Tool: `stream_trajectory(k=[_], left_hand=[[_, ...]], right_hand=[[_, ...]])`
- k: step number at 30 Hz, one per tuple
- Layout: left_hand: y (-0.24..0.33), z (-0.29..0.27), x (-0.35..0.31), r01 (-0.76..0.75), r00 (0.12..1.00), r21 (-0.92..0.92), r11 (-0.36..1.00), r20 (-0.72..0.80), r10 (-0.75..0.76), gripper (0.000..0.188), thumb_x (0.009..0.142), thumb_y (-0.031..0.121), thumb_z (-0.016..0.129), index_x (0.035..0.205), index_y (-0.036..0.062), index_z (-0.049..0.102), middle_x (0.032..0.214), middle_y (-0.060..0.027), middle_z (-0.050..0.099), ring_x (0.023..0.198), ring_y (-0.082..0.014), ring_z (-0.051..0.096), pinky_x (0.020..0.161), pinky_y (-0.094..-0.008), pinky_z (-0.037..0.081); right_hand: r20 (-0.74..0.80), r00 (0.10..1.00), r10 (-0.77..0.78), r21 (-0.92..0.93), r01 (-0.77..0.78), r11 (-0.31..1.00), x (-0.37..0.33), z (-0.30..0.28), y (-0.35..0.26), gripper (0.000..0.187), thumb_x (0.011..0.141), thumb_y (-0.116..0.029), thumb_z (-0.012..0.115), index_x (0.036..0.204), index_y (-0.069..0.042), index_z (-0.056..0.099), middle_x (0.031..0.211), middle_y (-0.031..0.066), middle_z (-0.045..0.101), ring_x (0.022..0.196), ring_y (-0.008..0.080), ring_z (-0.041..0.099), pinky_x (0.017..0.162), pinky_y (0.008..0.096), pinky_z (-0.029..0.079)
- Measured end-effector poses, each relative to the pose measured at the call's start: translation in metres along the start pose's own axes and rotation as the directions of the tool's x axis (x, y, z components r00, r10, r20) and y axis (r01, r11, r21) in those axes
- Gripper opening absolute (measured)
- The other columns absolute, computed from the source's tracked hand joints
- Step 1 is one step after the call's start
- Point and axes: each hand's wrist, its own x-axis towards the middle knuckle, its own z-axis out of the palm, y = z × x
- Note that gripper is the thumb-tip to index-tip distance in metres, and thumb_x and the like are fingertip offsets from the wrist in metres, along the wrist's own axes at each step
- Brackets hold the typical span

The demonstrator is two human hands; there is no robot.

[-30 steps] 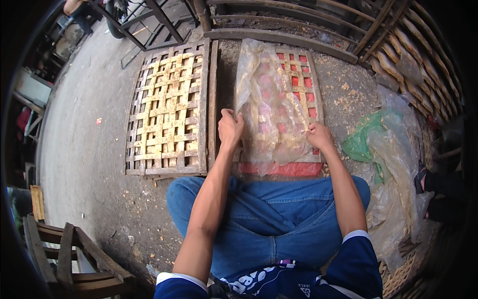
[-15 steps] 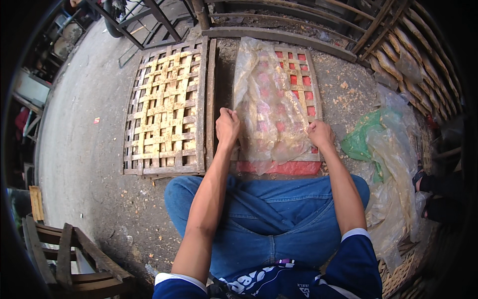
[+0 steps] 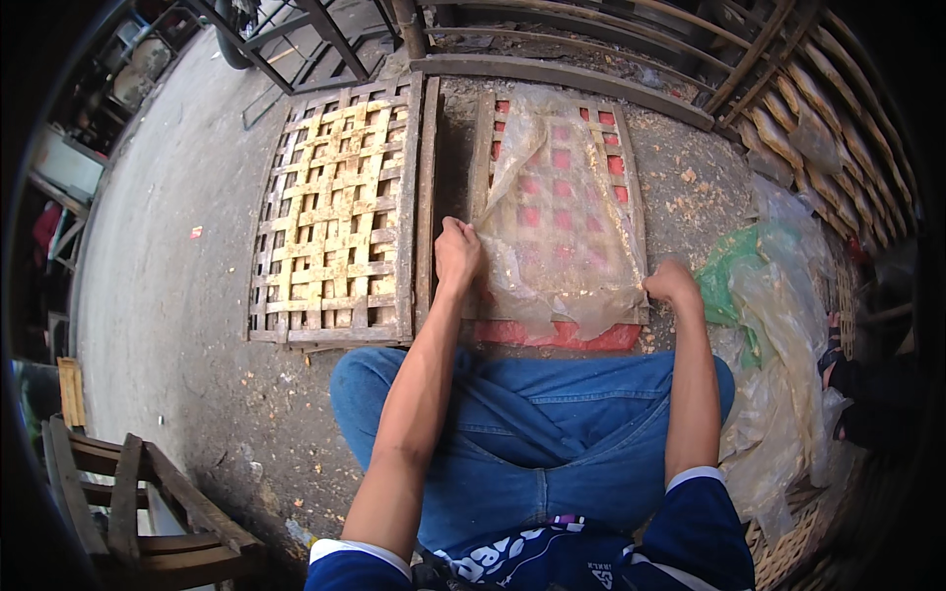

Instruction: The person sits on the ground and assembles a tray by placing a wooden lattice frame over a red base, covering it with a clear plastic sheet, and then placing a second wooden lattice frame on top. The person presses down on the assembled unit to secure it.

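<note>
A clear, crumpled plastic sheet lies over a wooden lattice tray in front of my crossed legs. Red plastic shows through the tray's gaps and sticks out at its near edge. My left hand is closed on the sheet's left edge. At the sheet's near right corner, my right hand pinches the plastic. Left of this tray stands a second lattice tray, its slats crusted with pale yellow residue.
Green plastic and a heap of clear sheeting lie to my right. Stacked woven trays stand at the far right. A wooden rail crosses behind the trays. A wooden stool-like frame sits at the lower left.
My right hand has moved right and slightly nearer, pulling the sheet's corner outward. The sheet now spreads wider over the tray, and its far end has shifted right, baring the tray's far left corner.
</note>
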Motion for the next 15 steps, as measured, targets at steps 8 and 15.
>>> stream_trajectory(k=[8,15], left_hand=[[-0.002,0.0,-0.002,-0.015,0.999,-0.058,0.998,0.048,0.018,0.021,0.091,0.016,0.061,0.103,0.0003,0.055,0.09,-0.0253,0.068,0.086,-0.0438,0.067,0.078,-0.0494,0.051],[0.002,-0.002,-0.003,-0.03,0.999,-0.025,0.999,-0.046,0.029,0.011,0.086,0.008,0.062,0.092,0.0014,0.056,0.092,-0.0207,0.063,0.087,-0.0395,0.064,0.077,-0.0477,0.05]], right_hand=[[0.291,0.951,0.103,0.111,-0.14,0.984,0.013,0.01,0.011,0.019,0.079,-0.013,0.065,0.069,0.003,0.066,0.064,0.0112,0.065,0.049,0.0211,0.058,0.043,0.0365,0.046],[0.198,0.974,0.111,0.371,-0.179,0.911,-0.001,-0.005,-0.017,0.023,0.084,-0.019,0.063,0.074,0.001,0.068,0.063,0.009,0.065,0.048,0.0172,0.058,0.044,0.0345,0.047]])
